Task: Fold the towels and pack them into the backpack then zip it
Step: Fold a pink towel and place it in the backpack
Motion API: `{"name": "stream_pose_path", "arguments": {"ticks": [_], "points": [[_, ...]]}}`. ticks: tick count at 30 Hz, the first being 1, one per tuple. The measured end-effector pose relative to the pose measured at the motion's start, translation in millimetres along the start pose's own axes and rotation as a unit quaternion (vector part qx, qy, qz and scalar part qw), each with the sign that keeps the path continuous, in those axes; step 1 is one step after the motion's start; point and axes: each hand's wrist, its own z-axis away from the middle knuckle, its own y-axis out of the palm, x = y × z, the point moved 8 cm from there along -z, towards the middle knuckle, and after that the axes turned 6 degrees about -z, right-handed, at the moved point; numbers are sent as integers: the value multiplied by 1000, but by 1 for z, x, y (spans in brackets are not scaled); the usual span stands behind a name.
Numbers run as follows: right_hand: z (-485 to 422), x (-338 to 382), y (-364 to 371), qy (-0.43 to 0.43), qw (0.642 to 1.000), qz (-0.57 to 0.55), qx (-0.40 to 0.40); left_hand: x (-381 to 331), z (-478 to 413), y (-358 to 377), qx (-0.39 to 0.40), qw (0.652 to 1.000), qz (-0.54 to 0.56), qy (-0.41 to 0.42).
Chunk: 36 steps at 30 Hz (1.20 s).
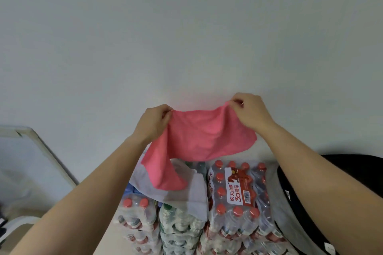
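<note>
Here left hand (154, 122) and right hand (250, 114) pinch pink towel (207, 134) over bottle packs (234, 211).

Pink towel (204, 137); pale lilac-grey cloth (194, 196); red-capped bottle packs (236, 194), red label; black-grey backpack (298, 198); white wall (186, 27).

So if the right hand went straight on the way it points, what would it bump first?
Probably the wall. The right hand, pinching the towel, reaches toward it, and nothing else shows between them. How far off the wall is cannot be told.
</note>
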Motion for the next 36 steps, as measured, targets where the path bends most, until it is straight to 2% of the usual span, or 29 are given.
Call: {"name": "stream_pose_path", "arguments": {"ticks": [4, 7, 14, 22, 27, 32, 36], "points": [[17, 14, 47, 7, 989, -72, 129, -52, -1, 26, 28, 998, 41, 48], [23, 21, 69, 0, 983, -94, 160, -73, 0, 41, 37, 996, 64, 54], [21, 4, 67, -7, 988, -77, 136, -77, 9, 60, 38, 998, 29, 31], [-11, -14, 3, -41, 997, -53, 44, -39, 24, 66, 58, 997, 16, -42], [-16, -36, -26, -39, 999, -23, 26, -20, 29, 61, 53, 996, 8, -70], [-9, -67, -29, -2, 999, -6, 32, -10, 25, 40, -7, 996, 17, -92], [-7, -74, -30, 11, 999, -7, 31, -12, 8, -4, -110, 988, 24, -102]]}}
